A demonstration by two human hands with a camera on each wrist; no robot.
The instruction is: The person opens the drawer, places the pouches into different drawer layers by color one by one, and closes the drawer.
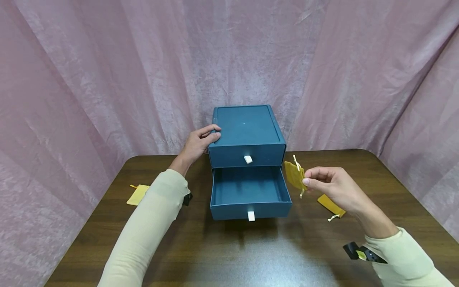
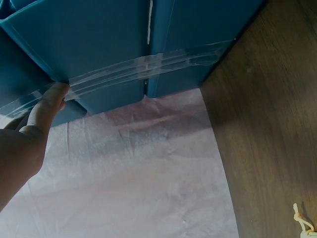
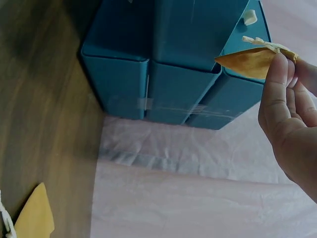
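Lower drawer (image 1: 233, 212) open, mustard drawstring pouch (image 1: 294, 175) outside it, nearby.

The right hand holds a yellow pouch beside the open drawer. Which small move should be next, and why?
Probably, the right hand should carry the yellow pouch leftward, over the open drawer: the pouch is pinched just to its right, the drawer is pulled well out, and the left hand touches the cabinet's upper edge, perhaps steadying it.

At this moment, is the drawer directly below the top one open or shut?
Open: the drawer sticks out past the top drawer, and its inside floor shows.
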